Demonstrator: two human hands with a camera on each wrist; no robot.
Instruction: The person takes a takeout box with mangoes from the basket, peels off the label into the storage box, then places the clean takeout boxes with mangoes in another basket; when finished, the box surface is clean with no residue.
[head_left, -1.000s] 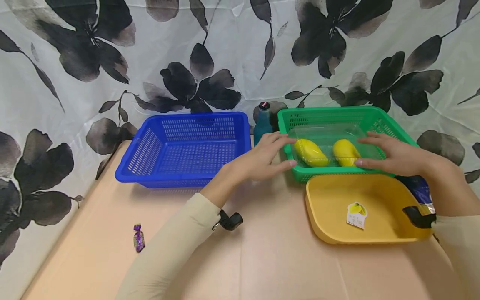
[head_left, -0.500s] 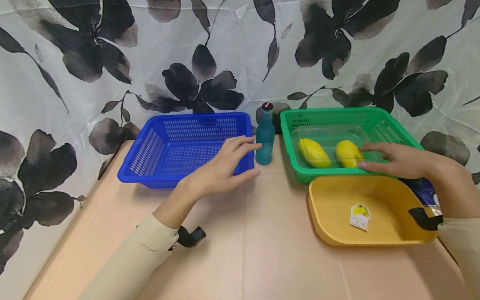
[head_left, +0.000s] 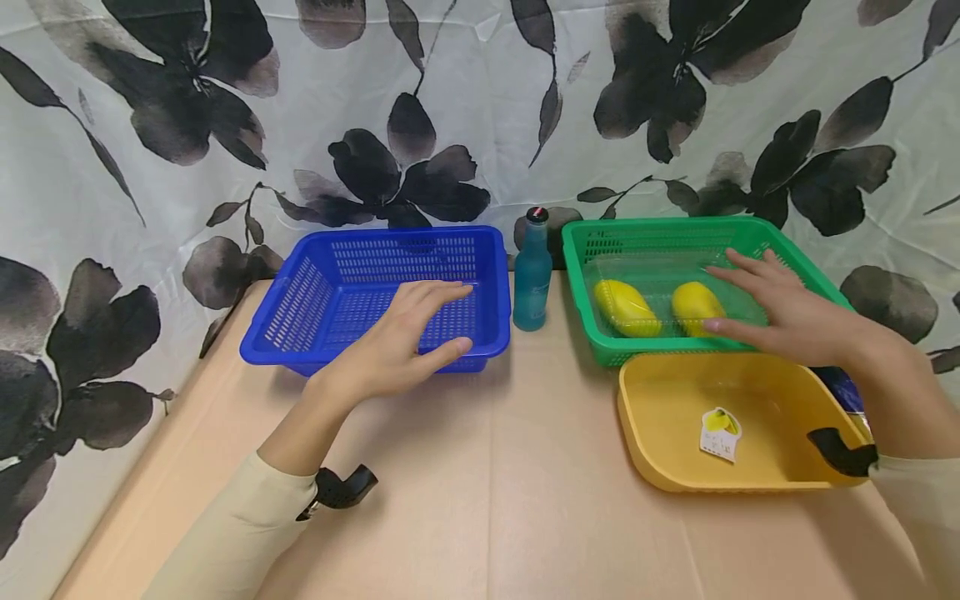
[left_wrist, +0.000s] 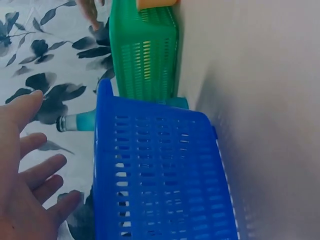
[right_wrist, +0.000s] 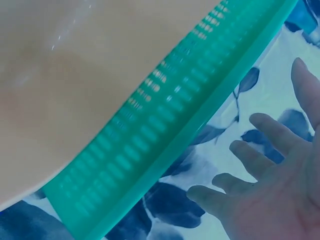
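Observation:
My left hand [head_left: 393, 342] is held over the front right part of the blue basket [head_left: 322, 360], its fingers spread and holding nothing. In the left wrist view those fingers [left_wrist: 45, 170] are beside the basket's rim. My right hand [head_left: 795, 312] hovers over the right side of the green basket [head_left: 675, 223], fingers extended. Inside that basket lies a clear plastic container [head_left: 660, 268] with two yellow fruits: a long one [head_left: 627, 308] and a rounder one [head_left: 697, 307]. From the right wrist, the same hand [right_wrist: 270, 175] appears with spread fingers and an unfilled palm.
A teal bottle [head_left: 532, 279] stands between the baskets. In front of the green basket is a yellow tub [head_left: 667, 442] with a lemon sticker [head_left: 720, 433]. A dark blue packet [head_left: 838, 387] is partly hidden behind the tub and right arm. Floral cloth [head_left: 480, 100] hangs behind the table.
My left hand has moved left from the green basket, past the bottle, to the blue basket. My right hand stays over the green basket, its fingers now more spread. The wrapped candy is hidden behind my left arm.

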